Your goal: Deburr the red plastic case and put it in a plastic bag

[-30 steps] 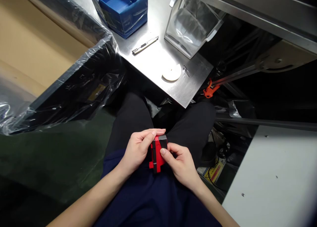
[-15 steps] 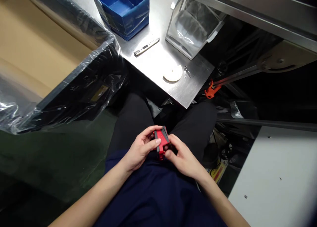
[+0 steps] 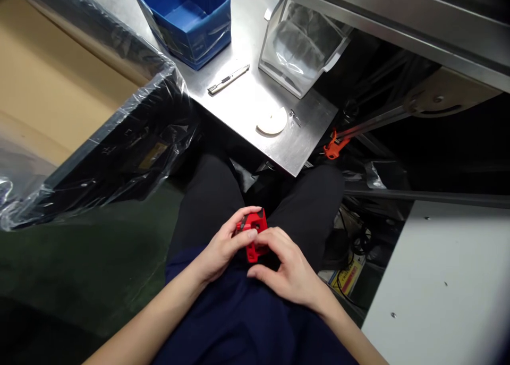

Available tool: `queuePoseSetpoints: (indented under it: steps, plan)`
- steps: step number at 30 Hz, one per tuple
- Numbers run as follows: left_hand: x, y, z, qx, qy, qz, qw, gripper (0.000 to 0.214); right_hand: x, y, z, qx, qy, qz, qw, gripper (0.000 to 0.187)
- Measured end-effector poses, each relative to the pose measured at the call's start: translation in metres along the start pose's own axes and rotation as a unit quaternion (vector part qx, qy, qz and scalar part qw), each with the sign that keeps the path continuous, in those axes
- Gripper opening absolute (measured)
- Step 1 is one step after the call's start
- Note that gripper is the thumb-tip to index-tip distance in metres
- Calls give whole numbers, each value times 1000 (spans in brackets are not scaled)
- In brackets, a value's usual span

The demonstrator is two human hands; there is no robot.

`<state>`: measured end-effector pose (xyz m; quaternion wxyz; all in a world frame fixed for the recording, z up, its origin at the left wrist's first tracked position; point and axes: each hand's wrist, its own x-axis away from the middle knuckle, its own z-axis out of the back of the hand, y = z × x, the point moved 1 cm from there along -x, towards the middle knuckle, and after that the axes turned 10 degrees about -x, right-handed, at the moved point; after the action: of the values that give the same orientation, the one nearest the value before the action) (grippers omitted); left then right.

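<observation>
A small red plastic part with black areas (image 3: 260,219) is held over my lap. My left hand (image 3: 221,251) is closed around its left side, with the thumb on its near face and the fingers along the top. My right hand (image 3: 290,266) is at the part's right side. Its index finger reaches over the part and seems to touch it, while the thumb stands apart below, so the hand is open. The fingers cover some of the part's middle.
On the metal table (image 3: 249,107) lie a cutter knife (image 3: 228,79), a cream disc (image 3: 273,122) and small metal pieces (image 3: 294,118). Behind are a blue bin (image 3: 191,38) and a white tray with clear plastic (image 3: 298,49). A plastic-wrapped box (image 3: 119,123) is left; a white panel (image 3: 442,280) is right.
The red part has been turned, and more of its red, hollowed side shows. My right thumb has come away from it, and the index finger has moved left across it. The view has shifted slightly.
</observation>
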<state>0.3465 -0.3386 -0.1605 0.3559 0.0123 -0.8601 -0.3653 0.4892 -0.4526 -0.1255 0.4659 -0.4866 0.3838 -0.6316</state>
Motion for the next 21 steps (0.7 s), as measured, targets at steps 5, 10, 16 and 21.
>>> queuePoseSetpoints:
  steps: [5, 10, 16, 21]
  plan:
    - [2, 4, 3, -42, 8, -37, 998, 57, 10, 12, 3, 8, 44, 52, 998, 21]
    - [4, 14, 12, -82, -27, -114, 990, 63, 5, 13, 5, -385, 55, -112, 915, 35]
    - [11, 1, 19, 299, -90, -53, 949, 55, -33, 6, -1, -387, -64, -207, 896, 52]
    - [28, -9, 41, 359, -12, -36, 932, 44, -95, -5, 57, 88, 91, -125, 984, 24]
